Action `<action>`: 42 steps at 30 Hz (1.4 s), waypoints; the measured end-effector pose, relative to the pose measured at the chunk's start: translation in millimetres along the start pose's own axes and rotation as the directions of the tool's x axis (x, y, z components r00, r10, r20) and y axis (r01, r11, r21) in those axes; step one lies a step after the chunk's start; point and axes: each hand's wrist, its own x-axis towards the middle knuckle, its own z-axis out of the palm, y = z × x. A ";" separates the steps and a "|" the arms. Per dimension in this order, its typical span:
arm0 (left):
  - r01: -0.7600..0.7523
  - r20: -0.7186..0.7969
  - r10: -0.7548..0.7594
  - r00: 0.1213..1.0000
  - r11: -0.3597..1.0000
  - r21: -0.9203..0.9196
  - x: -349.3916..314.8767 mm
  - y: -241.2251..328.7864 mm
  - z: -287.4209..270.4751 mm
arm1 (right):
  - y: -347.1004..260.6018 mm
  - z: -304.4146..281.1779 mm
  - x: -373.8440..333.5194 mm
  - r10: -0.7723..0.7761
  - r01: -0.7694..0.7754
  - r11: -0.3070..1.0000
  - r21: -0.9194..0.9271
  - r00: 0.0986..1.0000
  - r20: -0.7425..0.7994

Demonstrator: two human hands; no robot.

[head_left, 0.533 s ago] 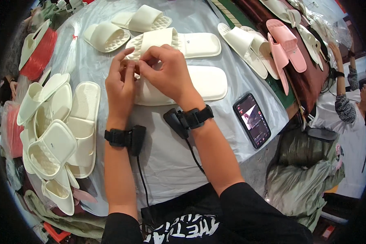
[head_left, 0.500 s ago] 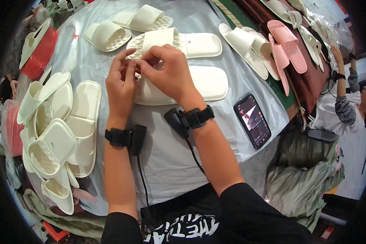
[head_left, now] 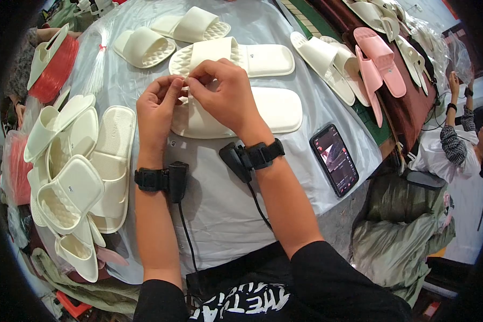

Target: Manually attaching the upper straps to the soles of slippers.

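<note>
At far L, beyond the L hand, a red-wound spool is seen. Below it, also L of that hand, a pile of cream slippers is stacked, some tilted on others. Btwn spool & L hand, a bundle of clear strands, bound w/ a red tie, is laid on the sheet-covered surface.

The L hand's fingers are curled, thumb & forefinger drawn together; what, if anything, is pinched can't be told. Above it, a pr. of cream slippers is set: one upper L slipper, one upper R slipper, the latter partly behind the former's level. A black strap w/ box is worn at the L wrist.

Just R, tips nearly meeting the L's, the R hand is likewise pinched, thumb to forefinger; its contents are too small to tell. Under both hands the near cream slipper is partly covered, its smooth end showing R of the R hand. Just above the R hand, the far cream slipper is laid, quilted part L, smooth end R.

Farther R & lower than the R hand, a phone is placed, screen lit; up & R, a pr. of pink slippers is seen.
</note>
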 end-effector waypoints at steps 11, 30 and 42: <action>-0.007 0.031 0.007 0.999 1.000 -0.004 -1.6 5.1 0.1 | -5.3 1.1 0.3 0.059 -0.058 0.997 0.052 0.998 -0.014; -0.114 0.032 0.111 0.993 0.989 0.093 0.6 -16.1 -7.0 | 0.8 2.2 -3.0 0.036 -0.036 0.999 -0.004 0.999 0.034; -0.112 0.036 0.109 0.993 0.989 0.092 -0.3 -21.9 -14.0 | -1.7 0.1 -2.6 -0.080 0.077 0.994 -0.071 0.996 -0.036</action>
